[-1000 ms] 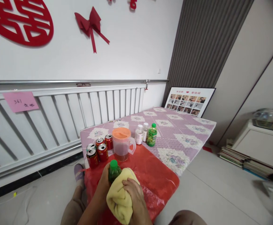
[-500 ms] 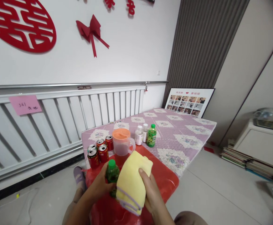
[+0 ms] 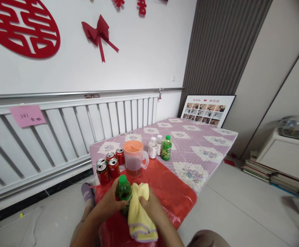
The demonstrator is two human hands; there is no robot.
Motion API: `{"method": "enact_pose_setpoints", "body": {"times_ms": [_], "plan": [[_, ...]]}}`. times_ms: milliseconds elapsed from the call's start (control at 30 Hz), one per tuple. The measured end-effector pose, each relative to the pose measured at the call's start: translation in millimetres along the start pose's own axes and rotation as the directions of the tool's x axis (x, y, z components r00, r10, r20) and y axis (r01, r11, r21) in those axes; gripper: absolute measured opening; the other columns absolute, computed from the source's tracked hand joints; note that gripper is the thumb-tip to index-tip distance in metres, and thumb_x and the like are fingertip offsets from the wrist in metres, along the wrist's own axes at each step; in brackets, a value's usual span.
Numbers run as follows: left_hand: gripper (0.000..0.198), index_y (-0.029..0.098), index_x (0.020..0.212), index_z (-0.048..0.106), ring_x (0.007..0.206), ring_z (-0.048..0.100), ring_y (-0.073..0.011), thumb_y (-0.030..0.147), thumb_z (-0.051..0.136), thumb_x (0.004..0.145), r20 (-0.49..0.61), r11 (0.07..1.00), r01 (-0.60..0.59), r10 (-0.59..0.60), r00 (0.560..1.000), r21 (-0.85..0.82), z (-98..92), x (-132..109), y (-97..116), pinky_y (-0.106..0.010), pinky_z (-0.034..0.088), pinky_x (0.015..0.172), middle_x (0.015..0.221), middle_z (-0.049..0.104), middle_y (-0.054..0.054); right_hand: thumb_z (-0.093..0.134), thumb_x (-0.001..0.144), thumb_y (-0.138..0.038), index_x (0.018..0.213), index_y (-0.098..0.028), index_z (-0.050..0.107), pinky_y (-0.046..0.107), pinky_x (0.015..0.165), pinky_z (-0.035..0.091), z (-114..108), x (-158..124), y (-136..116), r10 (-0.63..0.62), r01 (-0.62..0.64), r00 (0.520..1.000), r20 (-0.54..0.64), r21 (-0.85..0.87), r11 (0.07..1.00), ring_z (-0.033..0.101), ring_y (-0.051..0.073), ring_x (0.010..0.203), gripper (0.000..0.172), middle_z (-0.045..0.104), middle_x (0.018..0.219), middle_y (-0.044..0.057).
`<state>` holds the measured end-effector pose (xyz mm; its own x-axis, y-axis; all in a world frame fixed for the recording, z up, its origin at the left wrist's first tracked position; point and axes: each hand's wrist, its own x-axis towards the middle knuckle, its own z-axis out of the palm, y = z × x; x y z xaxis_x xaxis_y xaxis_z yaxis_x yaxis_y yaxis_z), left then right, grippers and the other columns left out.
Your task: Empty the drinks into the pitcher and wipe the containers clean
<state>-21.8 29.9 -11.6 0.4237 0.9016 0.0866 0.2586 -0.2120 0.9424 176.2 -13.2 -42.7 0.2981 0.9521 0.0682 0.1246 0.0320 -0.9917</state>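
Observation:
My left hand (image 3: 112,200) is wrapped round a green bottle (image 3: 123,190) with a green cap, which stands upright over the red plastic sheet (image 3: 162,181). In my right hand (image 3: 151,206) is a yellow cloth (image 3: 140,219) with a purple edge, bunched in the fingers and hanging down. The cloth lies against the bottle's right side and hides part of it. Just beyond the hands stands a clear plastic pitcher (image 3: 133,163) with an orange lid and a little brownish liquid at its bottom.
Several opened drink cans (image 3: 114,168) stand at the left of the table. Behind the pitcher's right side are two white-capped bottles (image 3: 152,149) and another green bottle (image 3: 166,149). A patterned purple tablecloth (image 3: 182,135) covers the table, with a white radiator (image 3: 121,116) along the wall.
My right hand has lowered the yellow cloth and brought it against the green bottle. The cloth is now gathered and narrower. My left hand keeps its hold on the bottle.

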Motion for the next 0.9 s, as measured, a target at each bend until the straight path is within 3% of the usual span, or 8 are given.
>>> {"method": "enact_pose_setpoints", "body": {"times_ms": [167,300,367,500,667,767,900], "plan": [[0.083,0.021,0.139,0.036,0.127,0.05,-0.0286,0.021,0.072,0.065,-0.098,0.999,-0.05,0.048,0.994,-0.015,3.0,-2.0,-1.3,-0.044,0.038,0.109,0.137,0.052,-0.012,0.064,0.068,-0.026,0.107,-0.018,0.063,0.044,0.086,0.05,-8.2,-1.3,-5.7,0.028,-0.029,0.999,-0.021,-0.031,0.999,0.068,0.028,0.092,0.04,0.073,0.099,0.01],[0.069,0.02,0.134,0.042,0.123,0.053,-0.0289,0.026,0.068,0.07,-0.294,0.997,-0.073,0.069,0.953,-0.004,8.1,-2.2,-1.0,-0.045,0.044,0.103,0.131,0.053,-0.012,0.063,0.076,-0.035,0.118,-0.019,0.056,0.041,0.075,0.055,-12.1,0.3,-33.2,0.127,-0.157,0.982,0.136,0.235,0.959,0.07,0.026,0.087,0.045,0.073,0.105,0.009],[0.06,0.019,0.125,0.05,0.119,0.055,-0.0293,0.024,0.07,0.069,-0.329,0.995,-0.083,0.095,0.94,0.05,9.9,-2.2,0.3,-0.046,0.045,0.101,0.126,0.056,-0.011,0.065,0.076,-0.038,0.117,-0.019,0.057,0.041,0.072,0.056,-12.0,1.2,-48.3,0.157,-0.219,0.969,0.19,0.374,0.901,0.071,0.027,0.084,0.045,0.074,0.101,0.009],[0.048,0.019,0.116,0.055,0.108,0.06,-0.0274,0.023,0.069,0.07,-0.242,0.994,-0.093,0.105,0.965,0.059,9.8,-3.1,6.1,-0.045,0.048,0.097,0.117,0.061,-0.01,0.068,0.075,-0.041,0.113,-0.018,0.059,0.041,0.072,0.056,-4.9,3.5,-60.2,0.15,-0.262,0.952,0.266,0.46,0.849,0.071,0.027,0.082,0.045,0.075,0.094,0.009],[0.049,0.02,0.119,0.054,0.111,0.06,-0.0249,0.018,0.063,0.071,-0.112,0.997,-0.075,0.075,0.991,0.008,-1.9,-4.1,13.0,-0.041,0.047,0.099,0.121,0.062,-0.008,0.059,0.076,-0.037,0.105,-0.019,0.062,0.039,0.068,0.056,0.6,4.3,-38.0,0.142,-0.214,0.957,0.254,0.282,0.935,0.07,0.025,0.078,0.034,0.075,0.091,0.007],[0.056,0.021,0.126,0.048,0.116,0.058,-0.0236,0.015,0.06,0.071,-0.01,0.996,-0.061,0.061,0.998,-0.071,-11.8,-3.6,10.6,-0.039,0.047,0.1,0.125,0.061,-0.007,0.061,0.07,-0.028,0.093,-0.019,0.067,0.037,0.065,0.055,-3.5,2.7,-23.7,0.129,-0.18,0.963,0.236,0.211,0.961,0.069,0.025,0.075,0.026,0.076,0.085,0.005],[0.053,0.022,0.125,0.046,0.118,0.057,-0.0228,0.013,0.057,0.074,0.07,0.99,-0.065,0.074,0.995,-0.125,-20.3,-2.3,4.4,-0.038,0.046,0.102,0.122,0.062,-0.006,0.063,0.067,-0.024,0.091,-0.019,0.068,0.036,0.064,0.054,-8.0,2.2,-20.9,0.107,-0.146,0.968,0.227,0.162,0.976,0.069,0.025,0.074,0.025,0.075,0.082,0.004]]}}
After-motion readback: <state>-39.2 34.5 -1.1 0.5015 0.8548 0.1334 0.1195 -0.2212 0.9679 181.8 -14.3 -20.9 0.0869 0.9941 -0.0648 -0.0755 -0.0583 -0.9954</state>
